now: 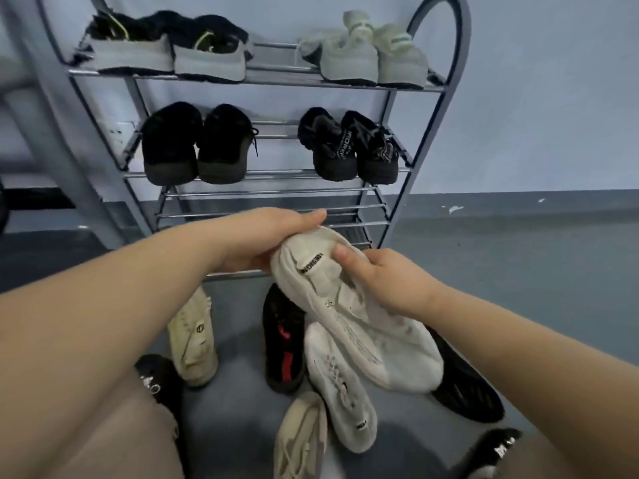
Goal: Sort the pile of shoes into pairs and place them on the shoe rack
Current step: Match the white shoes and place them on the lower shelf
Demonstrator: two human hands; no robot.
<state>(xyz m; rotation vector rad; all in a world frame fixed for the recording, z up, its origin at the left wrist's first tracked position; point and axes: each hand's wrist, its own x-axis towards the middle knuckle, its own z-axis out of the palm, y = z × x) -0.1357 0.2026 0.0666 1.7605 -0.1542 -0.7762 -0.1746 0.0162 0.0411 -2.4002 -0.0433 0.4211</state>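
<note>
I hold a white knit sneaker (363, 323) in the air in front of the metal shoe rack (428, 140). My left hand (262, 236) grips its heel end from the left. My right hand (383, 278) pinches its collar, thumb on the tongue. On the floor below lies a matching white sneaker (340, 385), a cream shoe (193, 337), another cream shoe (301, 440), a black shoe with red stripes (281, 340) and a black shoe (466, 385). The rack's top two shelves each carry two pairs.
The rack's lower shelves (273, 203) are bare bars. Black slippers with white print sit at bottom left (155, 378) and bottom right (494, 451), by my legs. A grey post (52, 108) stands left of the rack. Blue-grey floor stretches to the right.
</note>
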